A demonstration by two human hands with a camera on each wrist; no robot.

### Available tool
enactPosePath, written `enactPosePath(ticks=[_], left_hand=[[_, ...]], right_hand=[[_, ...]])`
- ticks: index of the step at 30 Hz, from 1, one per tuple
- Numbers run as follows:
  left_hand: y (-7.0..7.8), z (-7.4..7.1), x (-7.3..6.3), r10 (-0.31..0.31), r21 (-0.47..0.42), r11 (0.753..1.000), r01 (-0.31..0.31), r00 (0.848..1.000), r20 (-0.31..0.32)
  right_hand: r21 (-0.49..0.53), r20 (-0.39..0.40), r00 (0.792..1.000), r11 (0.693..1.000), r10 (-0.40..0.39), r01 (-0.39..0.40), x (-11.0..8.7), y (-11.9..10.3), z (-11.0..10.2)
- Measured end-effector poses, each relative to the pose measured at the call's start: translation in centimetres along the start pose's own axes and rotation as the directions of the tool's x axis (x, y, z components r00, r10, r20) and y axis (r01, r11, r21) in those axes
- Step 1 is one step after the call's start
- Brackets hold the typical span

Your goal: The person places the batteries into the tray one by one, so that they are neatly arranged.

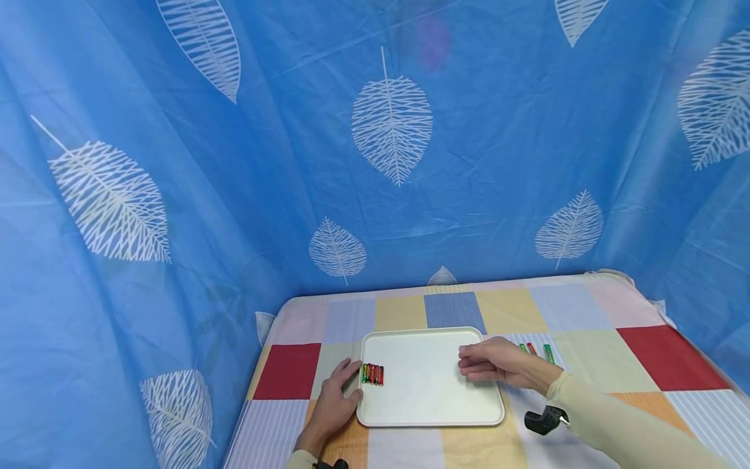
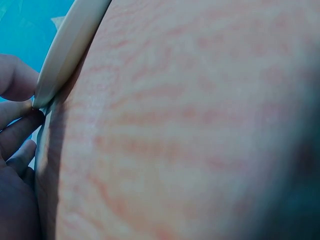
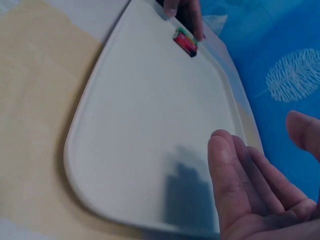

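Observation:
A white rectangular tray [image 1: 430, 410] lies on the tablecloth. Near its left edge, several small red and green batteries [image 1: 372, 374] lie side by side in a row. My left hand [image 1: 335, 404] holds the tray's left edge; in the left wrist view its fingertips [image 2: 22, 82] meet the rim. Over the right side of the tray hovers my right hand [image 1: 495, 361], fingers extended and thumb apart in the right wrist view, with nothing visible between them. Its shadow falls on the tray surface. Beyond this hand, three more batteries [image 1: 548, 354] lie on the cloth, partly hidden.
A patchwork tablecloth [image 1: 609, 358] covers the table. Blue curtains [image 1: 263, 163] with white leaf prints hang behind it and along both sides. A dark wrist device [image 1: 545, 420] is worn on the right wrist.

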State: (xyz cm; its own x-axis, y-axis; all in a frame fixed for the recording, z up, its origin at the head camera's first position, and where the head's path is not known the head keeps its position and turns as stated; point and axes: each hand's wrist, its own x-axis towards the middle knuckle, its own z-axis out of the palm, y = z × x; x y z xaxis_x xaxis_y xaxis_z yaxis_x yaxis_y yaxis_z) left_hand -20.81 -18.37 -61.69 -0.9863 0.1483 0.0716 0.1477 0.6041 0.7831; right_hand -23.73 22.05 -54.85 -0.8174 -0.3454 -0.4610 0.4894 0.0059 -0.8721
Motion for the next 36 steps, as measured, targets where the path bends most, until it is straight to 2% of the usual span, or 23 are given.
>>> enactPosePath(ticks=[19, 27, 30, 36], left_hand=[[0.0, 0.1, -0.1, -0.002, 0.013, 1.0, 0.002, 1.0, 0.017], [0.3, -0.1, 0.0, -0.035, 0.011, 0.999, 0.035, 0.999, 0.022], [0.3, -0.1, 0.0, -0.028, 0.016, 0.999, 0.027, 0.999, 0.016], [0.4, -0.1, 0.0, -0.03, 0.018, 0.999, 0.03, 0.999, 0.01]], right_hand=[[0.084, 0.014, 0.998, 0.995, 0.055, -0.056, -6.6, -0.4, -9.4], [0.164, 0.146, 0.989, 0.985, 0.027, -0.052, -9.1, -0.9, -13.7], [0.172, 0.16, 0.987, 0.984, 0.02, -0.048, -9.7, -0.8, -15.1], [0.217, 0.07, 0.996, 0.974, 0.05, -0.064, -10.4, -0.5, -17.0]])
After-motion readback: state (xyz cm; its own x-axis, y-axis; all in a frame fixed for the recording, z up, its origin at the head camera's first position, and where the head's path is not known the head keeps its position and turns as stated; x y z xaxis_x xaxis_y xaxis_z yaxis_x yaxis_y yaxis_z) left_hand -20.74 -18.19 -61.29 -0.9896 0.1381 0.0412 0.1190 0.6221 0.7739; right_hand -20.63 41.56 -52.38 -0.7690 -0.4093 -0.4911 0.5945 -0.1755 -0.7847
